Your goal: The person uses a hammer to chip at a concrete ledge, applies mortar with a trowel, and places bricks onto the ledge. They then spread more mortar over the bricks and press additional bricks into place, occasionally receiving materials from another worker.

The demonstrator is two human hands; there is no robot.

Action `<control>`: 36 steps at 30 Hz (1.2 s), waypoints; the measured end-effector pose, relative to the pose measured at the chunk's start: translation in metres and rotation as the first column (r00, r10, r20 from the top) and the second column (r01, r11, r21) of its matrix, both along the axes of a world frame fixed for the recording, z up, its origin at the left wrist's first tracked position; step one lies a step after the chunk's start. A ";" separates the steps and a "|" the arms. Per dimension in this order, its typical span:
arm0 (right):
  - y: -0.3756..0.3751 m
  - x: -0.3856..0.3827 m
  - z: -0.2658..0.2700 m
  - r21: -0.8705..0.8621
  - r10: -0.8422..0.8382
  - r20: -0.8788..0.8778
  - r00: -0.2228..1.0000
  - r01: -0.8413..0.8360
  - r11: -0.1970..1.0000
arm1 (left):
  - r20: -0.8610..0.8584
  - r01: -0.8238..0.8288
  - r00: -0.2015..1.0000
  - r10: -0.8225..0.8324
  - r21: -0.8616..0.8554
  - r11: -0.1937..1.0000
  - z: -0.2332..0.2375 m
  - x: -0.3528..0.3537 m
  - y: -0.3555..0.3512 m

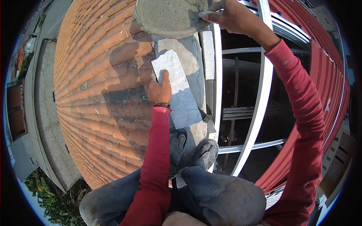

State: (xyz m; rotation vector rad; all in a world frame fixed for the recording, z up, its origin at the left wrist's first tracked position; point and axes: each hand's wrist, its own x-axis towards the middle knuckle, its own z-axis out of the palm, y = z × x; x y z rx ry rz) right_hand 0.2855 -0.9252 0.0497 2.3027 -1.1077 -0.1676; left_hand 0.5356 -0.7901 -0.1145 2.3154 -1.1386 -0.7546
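My left hand (pixel 160 89) grips a pale, rough rectangular block (pixel 176 90) by its left edge, thumb lying across its upper face. The block sits at a slant over the narrow cement ledge (pixel 190 66) beside the roof tiles. At the top, my right hand (pixel 232 17) has its fingers closed at the right rim of a round tub of wet grey mortar (pixel 171 17). Part of that tub is cut off by the frame's upper edge. Whether the right fingers also hold a tool is hidden.
Orange clay roof tiles (pixel 102 75) slope off to the left. On the right, white metal beams (pixel 264 83) cross a dark, open drop, with red metal roofing (pixel 328 86) beyond. My shoes (pixel 206 152) rest on the narrow ledge below the block.
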 end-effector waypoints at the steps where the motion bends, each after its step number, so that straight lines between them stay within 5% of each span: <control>1: 0.006 0.003 0.007 -0.110 -0.084 -0.152 0.985 0.068 0.992 | 0.000 -0.007 1.000 0.007 0.003 1.000 -0.001 0.000 -0.001; 2: 0.011 0.000 0.009 -0.340 0.289 0.299 0.910 -0.181 0.923 | 0.004 0.027 1.000 -0.026 -0.070 0.997 -0.002 0.000 -0.001; 3: 0.023 0.007 0.019 -0.330 0.293 0.303 0.907 -0.189 0.925 | 0.011 0.060 0.998 -0.059 -0.140 0.988 -0.004 0.000 0.002; 5: 0.044 0.023 0.042 -0.607 -0.021 -0.132 0.991 -0.064 0.792 | -0.008 0.040 0.999 -0.041 -0.114 0.993 -0.006 0.002 0.005; 6: 0.034 0.009 0.037 -0.502 0.262 0.079 0.962 -0.189 0.844 | -0.025 0.030 0.999 -0.032 -0.100 0.995 -0.006 0.004 0.004; 7: 0.028 0.003 0.036 -0.507 0.264 0.087 0.960 -0.186 0.842 | -0.016 0.028 0.999 -0.030 -0.103 0.994 -0.007 0.007 0.004; 9: 0.019 -0.005 0.035 -0.129 0.297 0.589 0.752 -0.275 0.953 | -0.069 0.046 0.996 -0.062 -0.212 0.976 -0.009 0.011 0.008; 10: -0.022 -0.026 0.007 -0.730 0.504 -0.107 0.857 -0.411 0.545 | -0.063 0.048 0.996 -0.064 -0.220 0.974 -0.005 0.010 0.007; 11: -0.017 -0.022 0.008 -0.733 0.504 -0.107 0.857 -0.411 0.542 | -0.043 0.072 0.996 -0.084 -0.221 0.973 -0.001 0.007 0.010; 13: 0.003 -0.008 0.015 -0.295 0.171 -0.400 0.901 -0.303 0.906 | -0.030 0.092 0.994 -0.101 -0.221 0.971 0.005 0.002 0.016; 14: 0.008 -0.005 0.019 -0.084 0.049 -0.579 0.814 -0.119 0.989 | -0.063 0.081 0.993 -0.096 -0.210 0.974 0.007 0.001 0.017; 15: 0.002 -0.006 0.020 -0.091 0.044 -0.582 0.812 -0.119 0.989 | -0.095 0.071 0.991 -0.091 -0.200 0.977 0.011 0.000 0.016; 16: -0.009 -0.005 0.019 -0.001 0.177 -0.169 0.970 -0.180 0.984 | -0.094 0.072 0.991 -0.092 -0.204 0.976 0.013 -0.001 0.016; 17: -0.015 -0.002 0.017 0.055 0.253 0.287 0.924 -0.280 0.958 | -0.112 0.069 0.989 -0.095 -0.219 0.973 0.015 -0.004 0.018; 18: -0.013 0.003 0.031 0.483 -0.167 0.357 0.919 -0.029 0.875 | -0.131 0.060 0.987 -0.092 -0.229 0.972 0.017 -0.006 0.022; 19: -0.018 0.005 0.030 0.597 -0.295 0.373 0.880 0.015 0.802 | -0.130 0.053 0.988 -0.083 -0.224 0.973 0.021 -0.008 0.026; 22: -0.028 0.009 0.003 0.680 -0.407 0.457 0.791 -0.016 0.733 | -0.084 0.151 0.984 -0.159 -0.096 0.984 0.030 -0.016 0.024; 26: -0.034 0.007 -0.024 0.756 -0.522 0.525 0.672 -0.088 0.648 | -0.013 0.322 0.944 -0.331 -0.188 0.928 0.042 -0.022 0.007; 29: -0.024 -0.002 -0.018 0.780 -0.587 0.580 0.565 -0.179 0.599 | 0.135 0.502 0.857 -0.497 -0.007 0.865 0.071 -0.039 -0.009; 31: -0.018 -0.007 -0.007 0.797 -0.635 0.591 0.497 -0.237 0.555 | 0.375 0.624 0.691 -0.618 0.122 0.772 0.060 -0.048 -0.018; 36: -0.012 -0.008 0.013 0.798 -0.686 0.602 0.409 -0.345 0.495 | 0.381 0.608 0.705 -0.598 0.109 0.786 0.030 -0.047 -0.018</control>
